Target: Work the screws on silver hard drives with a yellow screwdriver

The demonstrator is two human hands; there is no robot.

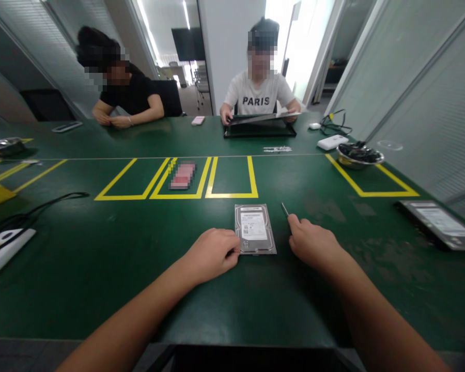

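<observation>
A hard drive (254, 229) with a white label lies flat on the green table in front of me. At its lower left edge is my left hand (218, 251), fingers curled in and gripping the drive's side. To the right of the drive, my right hand (313, 241) is closed around a screwdriver (284, 210). Its thin metal shaft points up and left, away from the drive, and most of the handle is hidden in the fist. The screwdriver tip is apart from the drive.
Yellow tape frames (231, 196) mark the table beyond the drive; a pink item (183, 176) lies in one. At right are a metal bowl (359, 157) of dark items and a second drive (444, 222). A white power strip (8, 250) lies left. Two people sit opposite.
</observation>
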